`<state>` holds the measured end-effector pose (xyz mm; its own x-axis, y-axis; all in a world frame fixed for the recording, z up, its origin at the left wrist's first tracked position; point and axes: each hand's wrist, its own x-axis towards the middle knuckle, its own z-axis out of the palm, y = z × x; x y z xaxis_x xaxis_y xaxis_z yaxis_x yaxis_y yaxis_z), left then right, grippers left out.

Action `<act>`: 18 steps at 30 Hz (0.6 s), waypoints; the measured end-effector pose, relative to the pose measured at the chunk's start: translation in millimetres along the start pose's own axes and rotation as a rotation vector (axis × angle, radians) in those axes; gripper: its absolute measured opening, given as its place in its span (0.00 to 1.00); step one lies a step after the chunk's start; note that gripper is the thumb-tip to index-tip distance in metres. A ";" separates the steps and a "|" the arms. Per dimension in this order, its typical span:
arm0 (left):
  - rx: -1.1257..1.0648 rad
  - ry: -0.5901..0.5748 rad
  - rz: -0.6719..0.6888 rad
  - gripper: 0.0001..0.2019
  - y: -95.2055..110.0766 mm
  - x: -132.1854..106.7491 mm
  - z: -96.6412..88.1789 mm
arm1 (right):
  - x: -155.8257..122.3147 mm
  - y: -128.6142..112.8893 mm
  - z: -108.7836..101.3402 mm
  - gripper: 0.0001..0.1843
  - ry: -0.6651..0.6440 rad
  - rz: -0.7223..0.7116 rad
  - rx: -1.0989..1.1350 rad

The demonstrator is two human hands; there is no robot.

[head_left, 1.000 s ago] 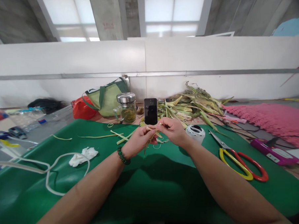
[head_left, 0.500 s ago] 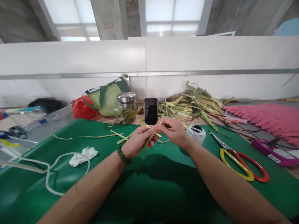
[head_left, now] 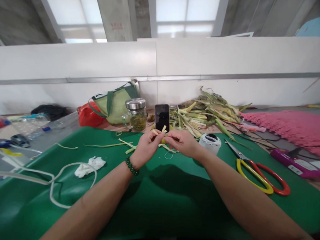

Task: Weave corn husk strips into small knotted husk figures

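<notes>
My left hand (head_left: 145, 147) and my right hand (head_left: 182, 142) meet above the green mat (head_left: 156, 201), both pinched on a small bundle of pale leaf strips (head_left: 162, 133). The strips' short ends stick up between my fingertips, in front of a black phone (head_left: 161, 117) standing upright. A green bead bracelet (head_left: 131, 167) is on my left wrist. Loose strips (head_left: 123, 144) lie on the mat to the left of my hands. A roll of white thread (head_left: 211, 142) sits just right of my right hand.
Yellow-and-red scissors (head_left: 258, 171) lie on the mat's right. A heap of green husks (head_left: 208, 113) is behind. A lidded glass jar (head_left: 136, 114), green bag (head_left: 114, 103), crumpled tissue (head_left: 89, 165), white cord (head_left: 40, 182) and pink mat (head_left: 289, 127) surround the area.
Both hands have shifted slightly away from me and lowered toward the mat. The strip bundle has turned, so its ends now point up where they earlier hung below my fingers.
</notes>
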<state>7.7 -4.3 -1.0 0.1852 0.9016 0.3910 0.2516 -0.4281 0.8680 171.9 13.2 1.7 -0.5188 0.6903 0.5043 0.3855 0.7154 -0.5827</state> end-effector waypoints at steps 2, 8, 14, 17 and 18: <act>0.134 0.019 0.083 0.15 -1.7 0.7 -0.5 | -0.3 2.0 -0.1 0.16 0.009 -0.054 -0.082; 0.308 0.073 0.211 0.15 -4.4 1.7 4.4 | -2.2 7.0 1.2 0.17 0.090 -0.133 -0.147; 0.252 0.131 0.236 0.16 -3.3 0.4 3.9 | -6.0 2.5 7.0 0.16 0.148 -0.111 -0.089; 0.209 0.155 0.183 0.17 -5.4 0.5 2.2 | -6.2 0.9 8.3 0.16 0.168 -0.100 -0.076; 0.197 0.154 0.164 0.17 -6.3 0.7 2.0 | -5.6 0.6 8.0 0.16 0.169 -0.084 -0.064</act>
<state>8.1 -1.1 -6.8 0.0958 0.8117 0.5762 0.4121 -0.5593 0.7193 168.9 8.8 -6.6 -0.4183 0.6322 0.6522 0.3969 0.7731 -0.4948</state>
